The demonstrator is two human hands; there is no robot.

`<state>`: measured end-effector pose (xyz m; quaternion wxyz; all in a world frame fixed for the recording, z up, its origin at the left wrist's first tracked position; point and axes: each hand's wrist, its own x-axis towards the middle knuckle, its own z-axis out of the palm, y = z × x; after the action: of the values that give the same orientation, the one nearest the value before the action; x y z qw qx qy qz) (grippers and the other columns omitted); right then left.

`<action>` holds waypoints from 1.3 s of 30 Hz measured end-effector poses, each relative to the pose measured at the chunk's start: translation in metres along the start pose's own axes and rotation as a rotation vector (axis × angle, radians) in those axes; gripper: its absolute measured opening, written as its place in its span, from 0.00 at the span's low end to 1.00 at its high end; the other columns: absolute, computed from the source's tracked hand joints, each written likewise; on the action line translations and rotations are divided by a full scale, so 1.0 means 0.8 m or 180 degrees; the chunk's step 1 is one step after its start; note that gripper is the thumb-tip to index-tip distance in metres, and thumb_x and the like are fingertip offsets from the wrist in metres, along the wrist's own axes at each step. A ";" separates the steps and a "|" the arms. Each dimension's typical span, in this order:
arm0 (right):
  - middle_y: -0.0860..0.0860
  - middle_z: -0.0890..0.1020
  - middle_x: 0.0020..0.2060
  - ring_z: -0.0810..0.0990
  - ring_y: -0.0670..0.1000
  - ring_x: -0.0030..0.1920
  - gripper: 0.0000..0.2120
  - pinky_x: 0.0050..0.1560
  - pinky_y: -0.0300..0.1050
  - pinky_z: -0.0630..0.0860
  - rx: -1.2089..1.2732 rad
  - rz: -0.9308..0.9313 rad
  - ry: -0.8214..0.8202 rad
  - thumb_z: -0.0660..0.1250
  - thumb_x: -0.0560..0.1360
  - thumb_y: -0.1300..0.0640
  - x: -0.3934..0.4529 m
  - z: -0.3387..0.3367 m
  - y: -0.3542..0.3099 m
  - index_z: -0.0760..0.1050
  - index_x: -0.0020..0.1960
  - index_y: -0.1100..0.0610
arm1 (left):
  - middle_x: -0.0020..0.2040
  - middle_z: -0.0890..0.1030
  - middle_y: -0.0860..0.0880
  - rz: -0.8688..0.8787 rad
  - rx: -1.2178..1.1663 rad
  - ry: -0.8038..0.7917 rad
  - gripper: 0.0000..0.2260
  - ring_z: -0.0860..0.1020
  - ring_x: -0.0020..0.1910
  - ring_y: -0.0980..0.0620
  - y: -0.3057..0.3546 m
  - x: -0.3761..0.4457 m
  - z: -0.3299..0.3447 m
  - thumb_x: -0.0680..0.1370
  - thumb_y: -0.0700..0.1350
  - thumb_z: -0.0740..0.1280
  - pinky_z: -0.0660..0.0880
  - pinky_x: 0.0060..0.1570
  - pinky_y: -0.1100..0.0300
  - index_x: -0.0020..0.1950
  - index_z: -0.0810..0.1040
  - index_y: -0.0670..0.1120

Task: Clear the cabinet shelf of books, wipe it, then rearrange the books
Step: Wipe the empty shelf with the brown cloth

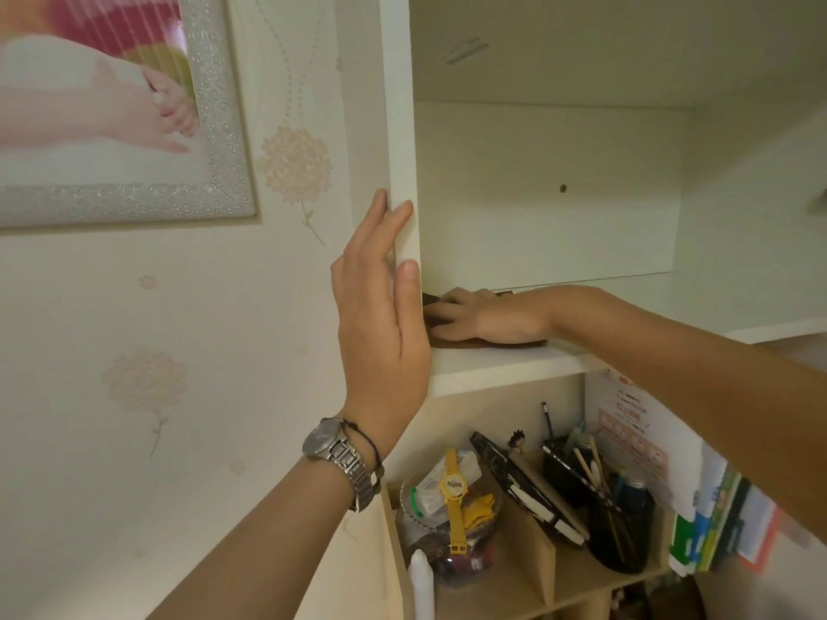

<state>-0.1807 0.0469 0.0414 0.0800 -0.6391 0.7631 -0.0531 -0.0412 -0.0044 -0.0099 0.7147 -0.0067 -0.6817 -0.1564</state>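
**shelfwatcher:** Starting close: left hand up flat against the front edge of the cabinet side panel, fingers straight, thumb laid along the edge. Not grasping anything, just bracing. Metal watch and a thin dark cord on that wrist.

**dustbunny22:** And the right one?

**shelfwatcher:** Right hand stretched across and into the far-left corner of the cabinet shelf, palm down, pressing on a dark brownish cloth lying flat on the board. Fingers mostly straight on top of it, not curled round it as far as can be told. Forearm angled in from the lower right.

**dustbunny22:** So mid-wipe then?

**shelfwatcher:** Looks like it. Shelf cleared already, no books on it at all, bare back wall with one small hole. So step one done, step two underway. Only the left corner under the cloth right now; no telling how much of the rest is wiped.

**dustbunny22:** Where are the books?

**shelfwatcher:** Some books standing in the compartment below at the right, beside a dark pen holder. Can't say whether those are the ones from the shelf. Putting books back still left to do.
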 end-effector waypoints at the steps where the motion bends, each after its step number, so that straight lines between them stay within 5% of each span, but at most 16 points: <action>1: 0.46 0.60 0.71 0.57 0.56 0.72 0.24 0.73 0.59 0.54 0.0012 -0.0013 0.0020 0.50 0.80 0.37 -0.011 0.002 -0.003 0.52 0.75 0.36 | 0.72 0.63 0.53 0.0001 0.0044 -0.0024 0.17 0.61 0.72 0.59 0.000 0.000 0.000 0.83 0.41 0.54 0.65 0.69 0.49 0.72 0.63 0.49; 6: 0.47 0.61 0.69 0.59 0.55 0.71 0.23 0.73 0.57 0.54 -0.0127 0.0001 0.0121 0.48 0.81 0.40 -0.059 0.009 -0.020 0.53 0.76 0.40 | 0.73 0.63 0.50 -0.0022 0.0203 -0.0116 0.17 0.62 0.70 0.57 0.003 0.002 -0.003 0.83 0.43 0.53 0.62 0.69 0.57 0.72 0.64 0.49; 14: 0.43 0.61 0.69 0.58 0.52 0.70 0.20 0.72 0.57 0.53 -0.0312 -0.0044 0.0412 0.48 0.81 0.40 -0.103 0.028 -0.028 0.54 0.73 0.35 | 0.74 0.63 0.49 -0.0232 0.0124 -0.0287 0.17 0.62 0.71 0.54 0.012 0.003 -0.011 0.83 0.45 0.55 0.66 0.67 0.46 0.73 0.65 0.48; 22: 0.41 0.65 0.68 0.61 0.47 0.68 0.22 0.71 0.53 0.55 0.0033 -0.0168 0.1037 0.44 0.76 0.36 -0.124 0.056 -0.024 0.59 0.69 0.31 | 0.72 0.63 0.50 -0.0712 0.0046 -0.0761 0.30 0.62 0.71 0.51 0.040 -0.017 -0.041 0.76 0.43 0.69 0.66 0.68 0.49 0.75 0.61 0.53; 24: 0.42 0.71 0.64 0.66 0.44 0.64 0.17 0.68 0.51 0.60 0.0368 -0.0311 0.1471 0.48 0.81 0.42 -0.128 0.064 -0.024 0.67 0.67 0.36 | 0.72 0.62 0.51 -0.0752 0.0065 -0.0883 0.33 0.61 0.72 0.52 0.043 -0.023 -0.045 0.74 0.42 0.70 0.64 0.69 0.56 0.75 0.60 0.54; 27: 0.44 0.76 0.58 0.73 0.42 0.59 0.13 0.63 0.47 0.70 0.0685 -0.0263 0.2042 0.57 0.82 0.54 -0.128 0.069 -0.021 0.76 0.62 0.47 | 0.73 0.62 0.50 -0.0711 0.0204 -0.0997 0.35 0.59 0.72 0.52 0.044 -0.032 -0.049 0.73 0.38 0.70 0.57 0.60 0.81 0.76 0.59 0.53; 29: 0.46 0.77 0.56 0.74 0.43 0.57 0.11 0.60 0.44 0.72 0.0643 -0.0142 0.2190 0.61 0.81 0.55 -0.122 0.064 -0.018 0.79 0.59 0.50 | 0.73 0.62 0.49 -0.0713 0.0217 -0.1017 0.34 0.60 0.72 0.52 0.044 -0.036 -0.051 0.73 0.37 0.69 0.54 0.56 0.85 0.75 0.60 0.53; 35: 0.40 0.76 0.56 0.77 0.39 0.50 0.12 0.42 0.28 0.73 0.1122 0.0230 0.1019 0.59 0.81 0.53 -0.114 0.021 -0.023 0.74 0.63 0.48 | 0.73 0.62 0.50 -0.0808 0.0103 -0.0924 0.32 0.60 0.72 0.54 0.042 -0.048 -0.052 0.75 0.37 0.68 0.58 0.53 0.86 0.74 0.61 0.56; 39: 0.45 0.76 0.60 0.79 0.47 0.55 0.13 0.48 0.38 0.78 0.1283 0.0419 0.0387 0.63 0.80 0.51 -0.103 -0.002 -0.016 0.72 0.63 0.46 | 0.72 0.63 0.50 -0.0822 0.0055 -0.0907 0.31 0.60 0.72 0.55 0.040 -0.051 -0.052 0.75 0.37 0.68 0.56 0.54 0.86 0.74 0.62 0.54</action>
<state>-0.1547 0.1253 0.0495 0.1633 -0.5546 0.7806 -0.2377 0.0054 0.0253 -0.0463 0.5849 0.0649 -0.7725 -0.2384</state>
